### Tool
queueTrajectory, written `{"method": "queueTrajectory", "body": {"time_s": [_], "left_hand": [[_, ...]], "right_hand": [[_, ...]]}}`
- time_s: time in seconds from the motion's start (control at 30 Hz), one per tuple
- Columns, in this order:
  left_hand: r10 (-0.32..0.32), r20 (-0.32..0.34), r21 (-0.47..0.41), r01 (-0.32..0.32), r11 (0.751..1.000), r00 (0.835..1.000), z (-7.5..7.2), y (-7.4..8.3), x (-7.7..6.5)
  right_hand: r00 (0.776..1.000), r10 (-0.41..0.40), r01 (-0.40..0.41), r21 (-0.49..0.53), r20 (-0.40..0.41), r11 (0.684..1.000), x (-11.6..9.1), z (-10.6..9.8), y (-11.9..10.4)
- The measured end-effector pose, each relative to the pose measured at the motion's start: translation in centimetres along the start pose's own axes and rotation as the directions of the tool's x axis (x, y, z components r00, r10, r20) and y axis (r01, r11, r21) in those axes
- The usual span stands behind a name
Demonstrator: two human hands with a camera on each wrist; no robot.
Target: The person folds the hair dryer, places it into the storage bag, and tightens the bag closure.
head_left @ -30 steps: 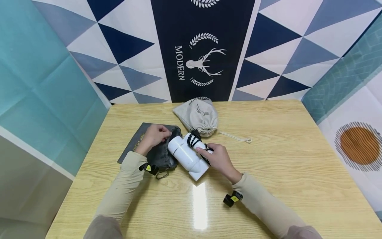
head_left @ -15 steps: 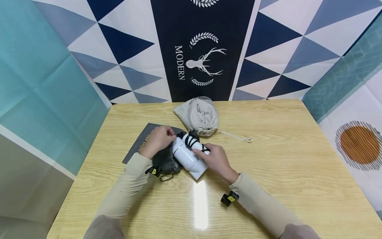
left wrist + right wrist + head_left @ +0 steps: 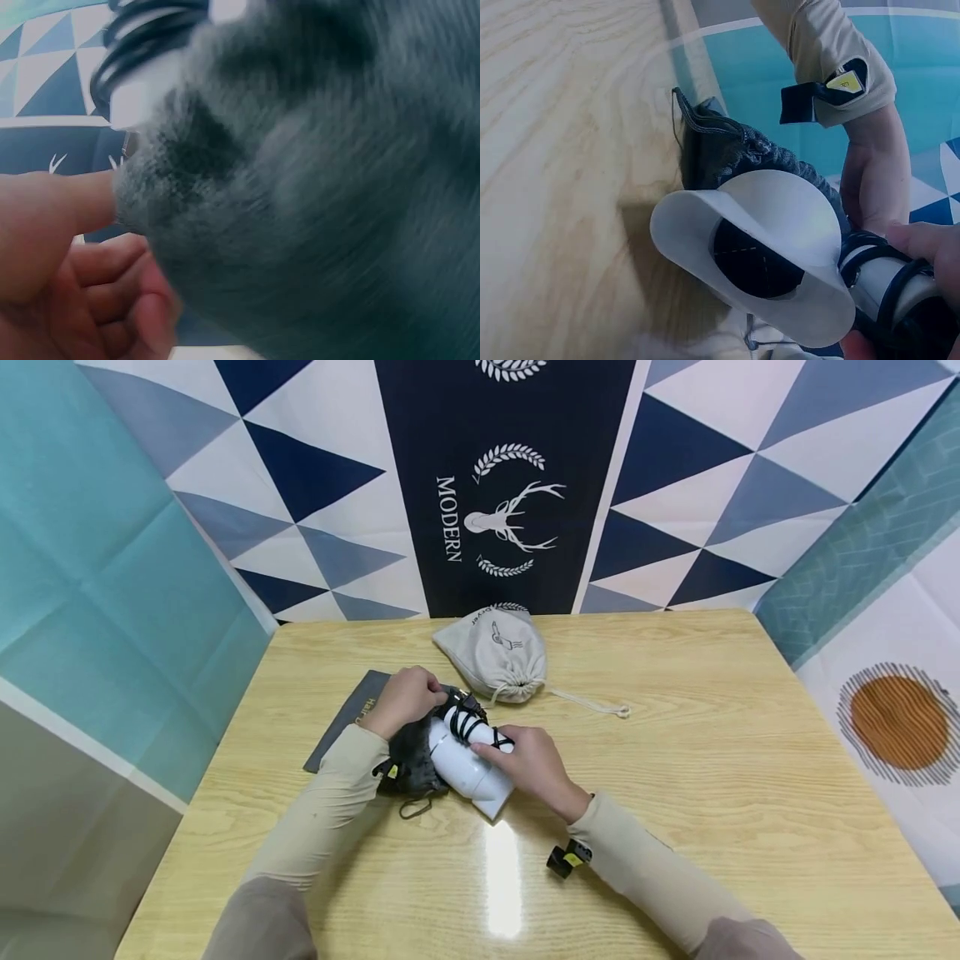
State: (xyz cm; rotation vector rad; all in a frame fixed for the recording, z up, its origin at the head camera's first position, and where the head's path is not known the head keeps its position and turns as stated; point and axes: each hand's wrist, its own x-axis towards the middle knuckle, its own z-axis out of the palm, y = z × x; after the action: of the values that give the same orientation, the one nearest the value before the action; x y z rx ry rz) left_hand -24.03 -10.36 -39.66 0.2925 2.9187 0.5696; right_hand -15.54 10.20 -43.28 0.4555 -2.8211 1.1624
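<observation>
A white hair dryer (image 3: 459, 767) with a black cord wound round its handle has its rear end inside the mouth of a dark grey drawstring pouch (image 3: 411, 758). My right hand (image 3: 531, 767) grips the dryer by its handle. My left hand (image 3: 409, 700) pinches the pouch's rim between thumb and fingers, seen close in the left wrist view, where the blurred pouch cloth (image 3: 300, 210) fills most of the picture. In the right wrist view the dryer's flared nozzle (image 3: 765, 255) faces the camera, outside the gathered pouch opening.
Behind the dryer lies a beige drawstring bag (image 3: 501, 653) printed with a hair dryer, its white cord (image 3: 588, 702) trailing right over the wooden table (image 3: 675, 743). Patterned cloth walls stand at the back and both sides.
The dryer has shifted left, its rear end going deeper into the grey pouch. My left hand has moved right along the pouch's rim; the beige bag has stayed put.
</observation>
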Motion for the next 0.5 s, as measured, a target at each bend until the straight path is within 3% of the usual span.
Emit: {"method": "queueTrajectory", "body": {"time_s": [0.17,0.27,0.5], "left_hand": [[-0.048,-0.032,-0.13,0.043,0.991,0.998,-0.1,-0.1,0.1],[-0.061,-0.044,-0.164,0.053,0.985,0.997,-0.1,0.0,0.1],[-0.001,-0.112,-0.143,-0.015,0.99,0.994,-0.2,0.7,-0.2]], "right_hand": [[0.999,0.003,-0.002,-0.021,0.041,1.0,0.4,-0.3,-0.6],[0.997,0.004,-0.002,-0.027,0.078,1.0,0.7,-0.5,-0.9],[0.991,-0.009,0.02,-0.079,0.136,0.997,1.6,-1.1,-1.5]]}}
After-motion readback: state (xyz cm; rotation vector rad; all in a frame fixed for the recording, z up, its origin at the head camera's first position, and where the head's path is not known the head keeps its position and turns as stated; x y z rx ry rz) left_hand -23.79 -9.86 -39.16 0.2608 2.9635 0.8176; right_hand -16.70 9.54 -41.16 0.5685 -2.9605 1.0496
